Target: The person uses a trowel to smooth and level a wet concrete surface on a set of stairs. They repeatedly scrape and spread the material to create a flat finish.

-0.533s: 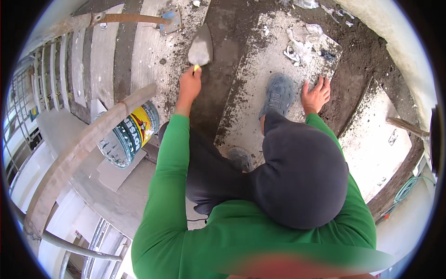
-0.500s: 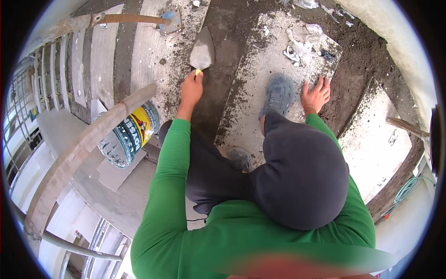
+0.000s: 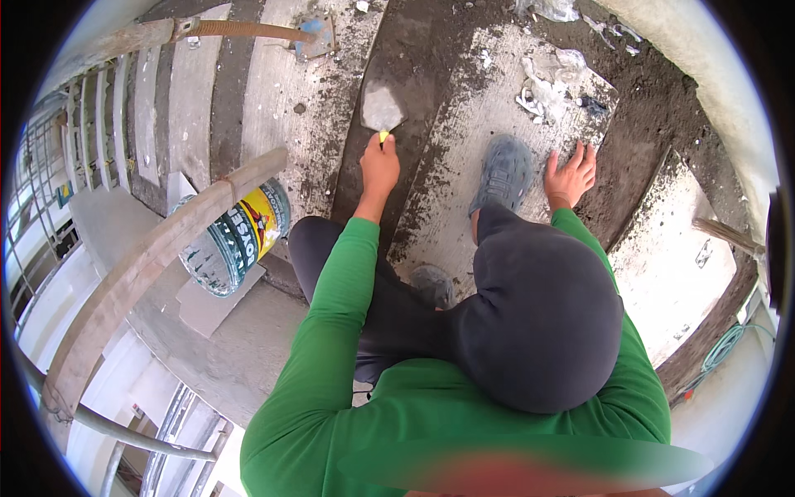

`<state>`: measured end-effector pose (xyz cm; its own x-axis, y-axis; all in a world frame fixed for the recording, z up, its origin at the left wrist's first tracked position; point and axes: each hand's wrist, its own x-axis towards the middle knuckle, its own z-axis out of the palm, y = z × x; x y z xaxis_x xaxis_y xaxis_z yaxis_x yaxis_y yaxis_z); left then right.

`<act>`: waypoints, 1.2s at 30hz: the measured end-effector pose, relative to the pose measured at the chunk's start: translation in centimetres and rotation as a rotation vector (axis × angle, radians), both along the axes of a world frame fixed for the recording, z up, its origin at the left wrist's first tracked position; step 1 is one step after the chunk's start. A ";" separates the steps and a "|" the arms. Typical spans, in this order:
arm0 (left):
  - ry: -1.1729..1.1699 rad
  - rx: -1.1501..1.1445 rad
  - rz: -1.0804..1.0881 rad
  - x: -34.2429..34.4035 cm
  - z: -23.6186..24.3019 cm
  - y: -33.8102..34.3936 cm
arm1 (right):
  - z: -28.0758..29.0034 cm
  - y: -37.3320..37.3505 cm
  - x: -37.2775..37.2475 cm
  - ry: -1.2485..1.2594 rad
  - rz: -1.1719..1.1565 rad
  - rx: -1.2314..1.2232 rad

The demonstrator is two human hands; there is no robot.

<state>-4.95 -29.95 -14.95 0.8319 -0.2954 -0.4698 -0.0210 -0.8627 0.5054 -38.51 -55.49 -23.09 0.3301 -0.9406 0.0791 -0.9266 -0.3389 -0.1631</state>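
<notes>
My left hand [image 3: 378,172] grips a trowel by its yellow handle. The trowel's pointed metal blade [image 3: 381,103] lies over the dark strip of wet-looking grit [image 3: 348,178] between two pale boards. My right hand [image 3: 570,176], fingers spread, rests at the edge of the speckled middle board [image 3: 447,182], beside dark soil [image 3: 621,157], holding nothing. My grey clog [image 3: 505,170] stands on that board just left of the right hand, with my bent knee below.
A paint bucket [image 3: 236,240] stands left behind a wooden rail [image 3: 132,248]. A rusty bar [image 3: 240,27] crosses upper left, railings [image 3: 99,132] far left. Plastic scraps [image 3: 546,91] lie above my right hand; another board [image 3: 671,257], a coiled hose [image 3: 722,348] and a wall [image 3: 712,58] are right.
My left hand has moved right and a little toward me with the trowel. The view has shifted slightly; my right hand stays spread by the board's edge.
</notes>
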 end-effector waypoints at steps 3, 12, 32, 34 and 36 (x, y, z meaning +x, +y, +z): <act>-0.090 0.018 -0.205 1.4 1.8 -7.8 | -0.3 -0.1 -0.2 -0.012 0.011 -0.013; -0.100 0.005 -0.070 0.2 1.1 -1.9 | 0.0 -0.2 -0.3 -0.018 0.006 -0.012; -0.088 0.028 -0.279 2.9 3.2 -14.7 | -0.4 -0.2 -0.3 -0.044 0.017 -0.008; -0.031 0.017 -0.323 5.7 3.4 -15.5 | -0.4 0.0 -0.5 -0.049 0.023 -0.015; -0.315 -0.033 -0.386 6.5 1.4 -12.4 | -0.7 -0.2 -0.4 -0.049 0.015 -0.013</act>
<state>1.57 -42.31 -13.56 0.7589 -0.6203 -0.1983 -0.4920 -0.7455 0.4496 -38.88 -55.71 -23.77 0.3393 -0.9346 0.1073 -0.9125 -0.3547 -0.2039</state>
